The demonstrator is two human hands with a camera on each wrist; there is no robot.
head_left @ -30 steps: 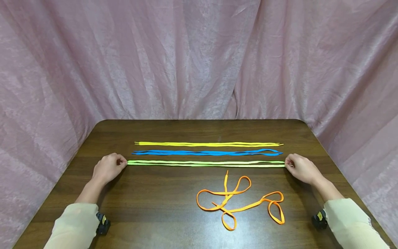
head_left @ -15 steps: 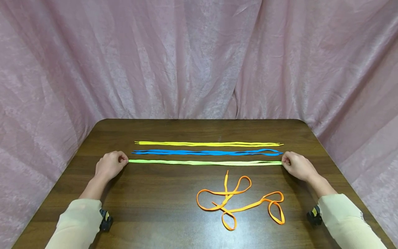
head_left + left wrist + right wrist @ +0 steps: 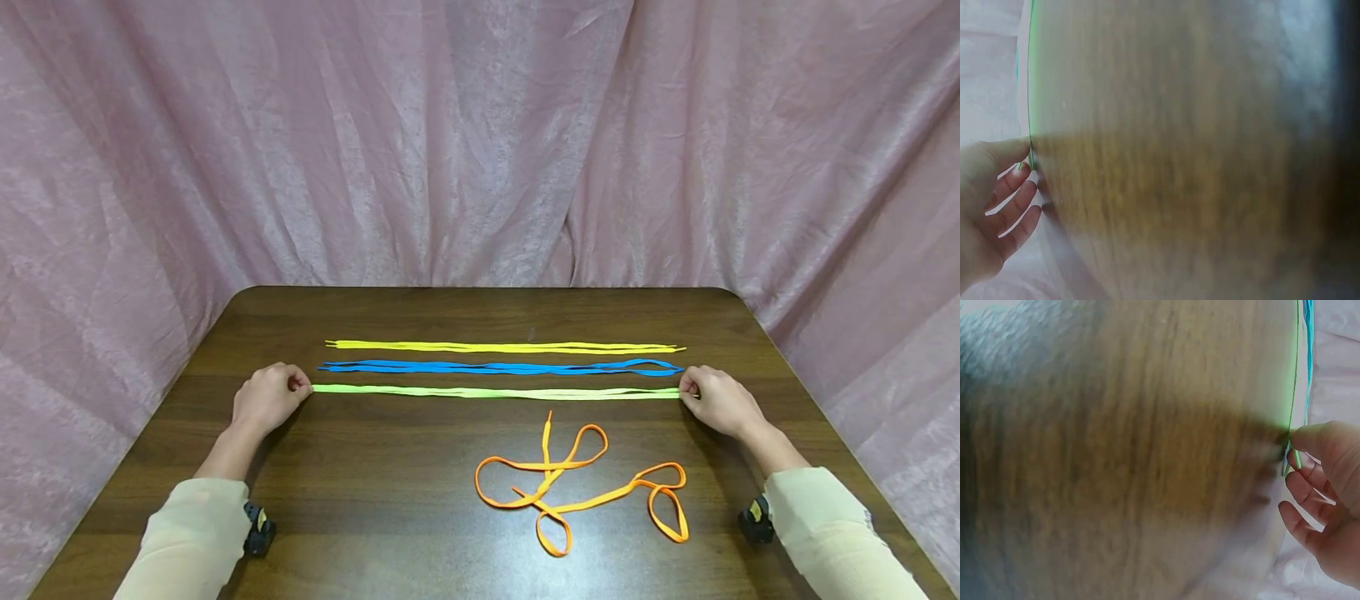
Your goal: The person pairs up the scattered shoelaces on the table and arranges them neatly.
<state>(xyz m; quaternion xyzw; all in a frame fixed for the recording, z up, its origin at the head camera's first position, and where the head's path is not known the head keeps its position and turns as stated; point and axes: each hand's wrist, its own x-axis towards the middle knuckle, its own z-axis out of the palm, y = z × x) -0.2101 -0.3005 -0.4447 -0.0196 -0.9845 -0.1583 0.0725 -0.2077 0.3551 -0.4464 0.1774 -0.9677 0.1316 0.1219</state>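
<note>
A light green shoelace (image 3: 495, 392), folded double, stretches straight from hand to hand across the table. My left hand (image 3: 268, 400) pinches its left end between thumb and forefinger; in the left wrist view that hand (image 3: 997, 206) has its other fingers loosely bent. At the opposite end my right hand (image 3: 722, 402) pinches the lace, and two green tips poke past the fingers of the right hand (image 3: 1329, 494) in the right wrist view. Just behind lies a blue shoelace (image 3: 465, 367), folded lengthwise, its right end close to my right fingertips.
Farthest back, a yellow shoelace (image 3: 502, 347) lies doubled and parallel to the blue one. An orange shoelace (image 3: 592, 502) sprawls in loose loops on the near right part of the brown table (image 3: 360, 500). Pink curtains (image 3: 480, 150) hang behind the table's far edge.
Both hands have drawn slightly inward and a little away from me. The green lace's two strands, spread apart earlier, now lie close together. The other laces have not moved.
</note>
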